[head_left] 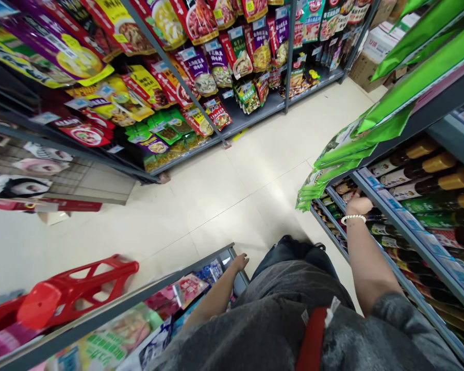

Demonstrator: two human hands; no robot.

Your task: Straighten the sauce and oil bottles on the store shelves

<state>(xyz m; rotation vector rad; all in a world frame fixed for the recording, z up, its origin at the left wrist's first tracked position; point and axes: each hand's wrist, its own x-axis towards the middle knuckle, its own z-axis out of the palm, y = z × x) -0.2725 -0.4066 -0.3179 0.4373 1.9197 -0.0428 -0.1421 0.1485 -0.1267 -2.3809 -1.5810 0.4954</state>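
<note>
From here I see the right hand (pixel 359 205), a white beaded coil bracelet (pixel 353 220) at its wrist, reaching in among dark bottles with pale labels (pixel 390 241) on a grey metal shelf; whether its fingers grip one, I can't tell. Yellow-capped dark bottles (pixel 441 178) lie above, shiny green plastic packets (pixel 348 154) hang just beside. The left hand (pixel 239 263) is loose, fingers slightly spread, near a low grey metal rack (pixel 229 249).
</note>
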